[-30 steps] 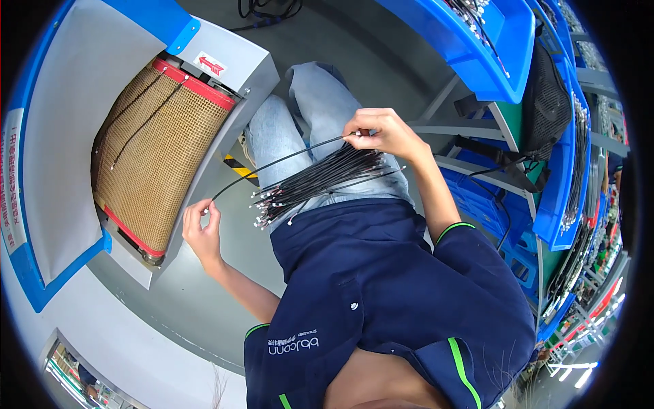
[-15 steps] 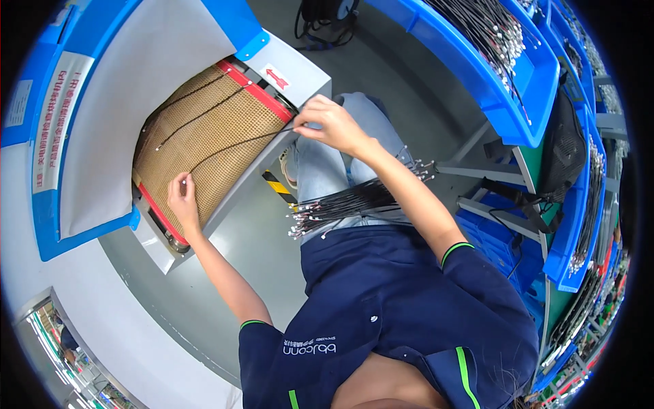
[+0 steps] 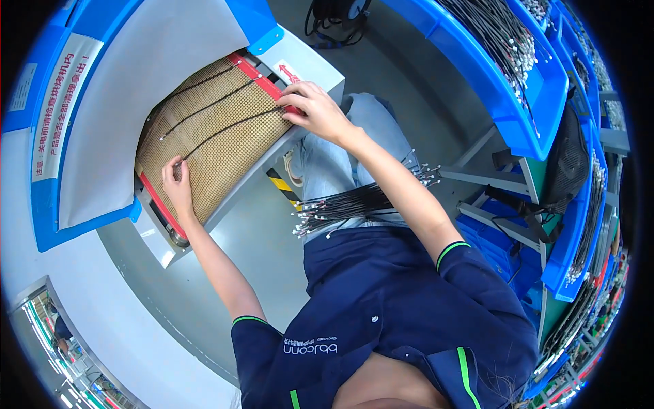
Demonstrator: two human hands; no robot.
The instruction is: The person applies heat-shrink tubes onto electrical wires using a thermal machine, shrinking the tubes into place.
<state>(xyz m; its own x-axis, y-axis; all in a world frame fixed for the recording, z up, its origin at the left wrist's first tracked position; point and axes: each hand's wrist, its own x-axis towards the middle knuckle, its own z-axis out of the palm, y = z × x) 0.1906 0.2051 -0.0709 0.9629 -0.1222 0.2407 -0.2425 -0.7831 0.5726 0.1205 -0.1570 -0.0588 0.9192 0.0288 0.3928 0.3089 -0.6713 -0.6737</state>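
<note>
A thin black cable (image 3: 228,127) lies bowed over the tan mesh conveyor belt (image 3: 228,160) in front of me. My left hand (image 3: 178,189) pinches its near-left end at the belt, fingertips bent together. At the other end, by the belt's red edge, my right hand (image 3: 315,114) has its fingers closed on the cable; the tip is mostly hidden under them. Two more cables rest on the mesh farther off, one of them a black cable (image 3: 211,108) with white ends. Across my lap sits a bundle of black cables (image 3: 354,203) with white connectors.
A grey flap (image 3: 136,102) in a blue machine frame (image 3: 51,228) overhangs the belt's left side. To the right stand blue bins (image 3: 504,112) full of cables on racks. A cable reel (image 3: 334,20) is on the floor beyond. Yellow-black tape (image 3: 283,187) marks the floor.
My right hand has moved left and over the belt's red edge, bringing its cable end down toward the mesh. My left hand has shifted slightly up and left. The view has shifted a little.
</note>
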